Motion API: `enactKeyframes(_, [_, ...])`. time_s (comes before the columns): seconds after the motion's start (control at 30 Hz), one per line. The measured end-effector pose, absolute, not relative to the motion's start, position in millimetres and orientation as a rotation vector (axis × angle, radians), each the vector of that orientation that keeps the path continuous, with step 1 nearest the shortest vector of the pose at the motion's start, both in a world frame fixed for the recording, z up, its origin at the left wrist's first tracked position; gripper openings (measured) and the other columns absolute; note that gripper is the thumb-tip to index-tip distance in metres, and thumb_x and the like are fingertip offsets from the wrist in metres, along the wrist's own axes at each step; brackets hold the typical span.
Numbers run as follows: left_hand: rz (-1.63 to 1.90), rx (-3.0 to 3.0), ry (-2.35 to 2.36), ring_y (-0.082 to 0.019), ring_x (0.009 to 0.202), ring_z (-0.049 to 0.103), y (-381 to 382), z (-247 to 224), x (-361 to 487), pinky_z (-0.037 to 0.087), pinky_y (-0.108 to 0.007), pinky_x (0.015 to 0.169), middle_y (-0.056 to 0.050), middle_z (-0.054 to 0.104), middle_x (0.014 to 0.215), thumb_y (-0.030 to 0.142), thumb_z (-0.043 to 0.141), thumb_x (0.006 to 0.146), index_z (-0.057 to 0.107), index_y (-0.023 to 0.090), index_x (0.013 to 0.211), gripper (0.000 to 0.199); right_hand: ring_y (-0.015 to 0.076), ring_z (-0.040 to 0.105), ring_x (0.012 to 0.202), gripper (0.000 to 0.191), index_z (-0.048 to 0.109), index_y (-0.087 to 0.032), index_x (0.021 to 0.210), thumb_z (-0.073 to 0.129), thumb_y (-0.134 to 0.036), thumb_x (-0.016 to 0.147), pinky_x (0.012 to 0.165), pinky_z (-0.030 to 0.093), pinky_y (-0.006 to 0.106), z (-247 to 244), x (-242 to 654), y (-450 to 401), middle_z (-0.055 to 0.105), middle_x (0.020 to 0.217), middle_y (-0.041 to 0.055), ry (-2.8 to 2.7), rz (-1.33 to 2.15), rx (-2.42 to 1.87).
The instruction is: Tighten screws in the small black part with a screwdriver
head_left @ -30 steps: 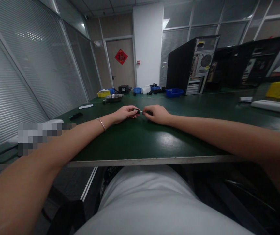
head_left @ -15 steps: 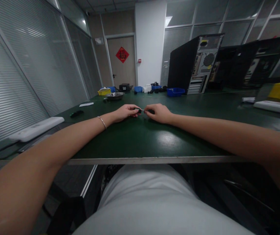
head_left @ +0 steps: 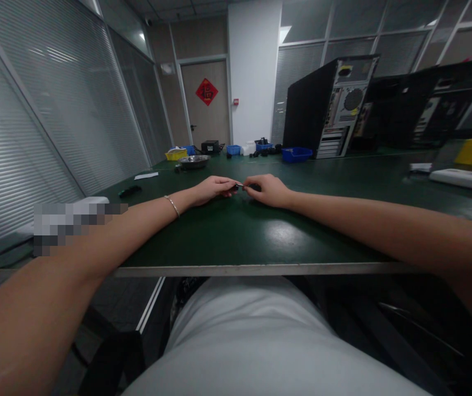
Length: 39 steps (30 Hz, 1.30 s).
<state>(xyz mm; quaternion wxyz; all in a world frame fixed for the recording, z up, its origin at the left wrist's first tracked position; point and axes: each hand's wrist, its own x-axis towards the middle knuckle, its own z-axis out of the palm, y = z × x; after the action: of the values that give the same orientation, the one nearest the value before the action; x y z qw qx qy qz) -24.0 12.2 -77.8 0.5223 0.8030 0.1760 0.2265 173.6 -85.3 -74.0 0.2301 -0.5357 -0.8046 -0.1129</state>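
Over the green table (head_left: 219,242), my left hand (head_left: 214,190) is closed round a small black part (head_left: 234,188), mostly covered by the fingers. Just to its right, my right hand (head_left: 267,190) grips a small tool with a dark handle (head_left: 255,187). The tool's thin metal shaft (head_left: 240,185) points left and reaches the fingertips of my left hand. Whether its tip touches the black part is too small to tell.
A metal bowl (head_left: 193,161), a yellow bin (head_left: 176,154) and a blue tray (head_left: 296,154) stand at the back. A black computer case (head_left: 312,110) rises at the back right. A dark green object (head_left: 129,191) lies at the left.
My left fingers have shifted slightly over the black part, so less of it shows. My right hand has hardly moved.
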Motion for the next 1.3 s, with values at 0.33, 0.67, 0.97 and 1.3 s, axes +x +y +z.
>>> enactKeyframes(0.33, [0.512, 1.836, 0.405, -0.014, 0.075, 0.054, 10.4, -75.3, -24.0, 0.039, -0.029, 0.074, -0.009, 0.063, 0.086, 0.030, 0.062, 0.075, 0.062, 0.012, 0.107, 0.038, 0.0172, 0.057, 0.076, 0.027, 0.062, -0.023, 0.100, 0.044, -0.034, 0.083, 0.060, 0.034, 0.023, -74.1, 171.9, -86.6, 0.066, 0.090, 0.0020, -2.253, -0.336, -1.447])
enactKeyframes(0.67, [0.507, 1.853, 0.406, -0.014, 0.079, 0.054, 12.5, -78.2, -24.3, 0.039, -0.029, 0.075, -0.009, 0.063, 0.092, 0.032, 0.061, 0.075, 0.062, 0.013, 0.108, 0.038, 0.0178, 0.058, 0.078, 0.026, 0.062, -0.023, 0.097, 0.043, -0.033, 0.083, 0.061, 0.033, 0.024, -72.9, 169.8, -88.7, 0.066, 0.090, 0.0023, -2.294, -0.403, -1.448])
enactKeyframes(0.97, [0.493, 1.851, 0.369, -0.015, 0.083, 0.055, 14.3, -78.6, -24.8, 0.038, -0.029, 0.076, -0.010, 0.064, 0.095, 0.029, 0.061, 0.076, 0.062, 0.013, 0.108, 0.035, 0.0174, 0.057, 0.077, 0.025, 0.061, -0.022, 0.096, 0.043, -0.032, 0.083, 0.064, 0.034, 0.024, -73.1, 172.1, -88.9, 0.065, 0.089, 0.0028, -2.312, -0.385, -1.379])
enactKeyframes(1.3, [0.482, 1.839, 0.371, -0.015, 0.083, 0.055, 11.8, -75.9, -27.1, 0.038, -0.029, 0.076, -0.010, 0.064, 0.097, 0.030, 0.061, 0.076, 0.062, 0.014, 0.109, 0.037, 0.0176, 0.056, 0.081, 0.027, 0.060, -0.019, 0.100, 0.043, -0.033, 0.085, 0.067, 0.036, 0.024, -74.3, 174.3, -86.5, 0.064, 0.092, 0.0049, -2.344, -0.329, -1.292])
